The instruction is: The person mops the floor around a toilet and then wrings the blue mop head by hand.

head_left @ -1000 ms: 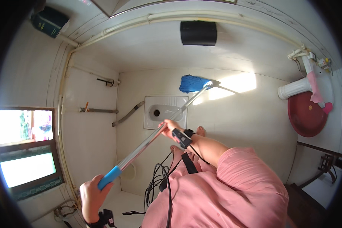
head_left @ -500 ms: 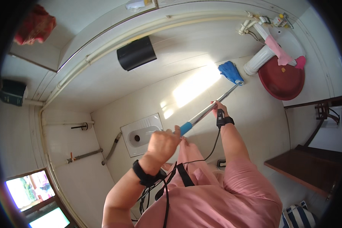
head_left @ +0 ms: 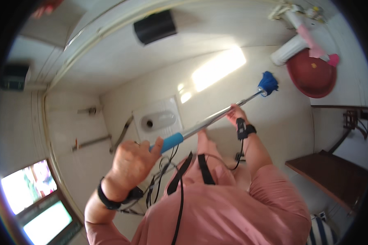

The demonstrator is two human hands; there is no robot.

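in the head view, the person's left hand (head_left: 133,157) sits near, low and left of centre, its fingers curled round the blue foam grip at the near end of a long mop with a silver metal pole and a blue head (head_left: 216,117). a black wristband circles that wrist. the right hand (head_left: 236,114) is farther along the same pole, right of centre, closed round the bare metal part, with a black strap on its wrist and a thin black cable running down from it. the mop slants from the near left up to the far right, where its blue head (head_left: 268,83) rests on the pale tiled floor (head_left: 151,61), just beside a bright patch of sunlight (head_left: 218,67).

to the left of the pole, set into the floor, lies a white ceramic squat toilet pan (head_left: 157,120). far right stands a round dark red plastic basin (head_left: 310,73), with a white plastic jug (head_left: 287,50) touching its left rim and a pink cloth draped over both. at the far edge a black rectangular box (head_left: 155,26) rests against the wall. on the right, a dark brown wooden shelf (head_left: 331,173) juts in. the person's pink sleeves and black chest straps fill the near part of the view.
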